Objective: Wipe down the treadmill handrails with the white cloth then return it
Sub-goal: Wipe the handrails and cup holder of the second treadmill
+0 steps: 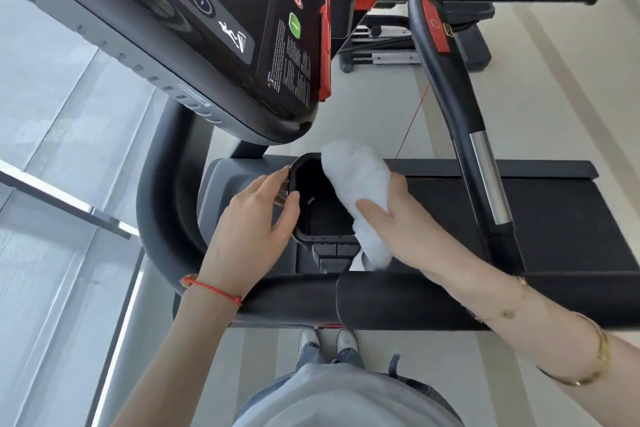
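Right hand [398, 215] grips white cloth [360, 198] over cup holder [308, 236]

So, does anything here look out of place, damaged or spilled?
Nothing stands out. The white cloth is held rolled in the right hand over the black cup holder, whose rim the left hand touches. No spill or damage is visible on the treadmill handrail.

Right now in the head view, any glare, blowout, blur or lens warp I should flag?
Head view: white cloth is blown out, with little weave detail. Daylight from the window side leaves bright streaks on the pale floor at left. A bright highlight sits on the chrome section of the handrail. Wide-angle warp bends the console and rails. Right hand and left hand look slightly soft, edges smeared.
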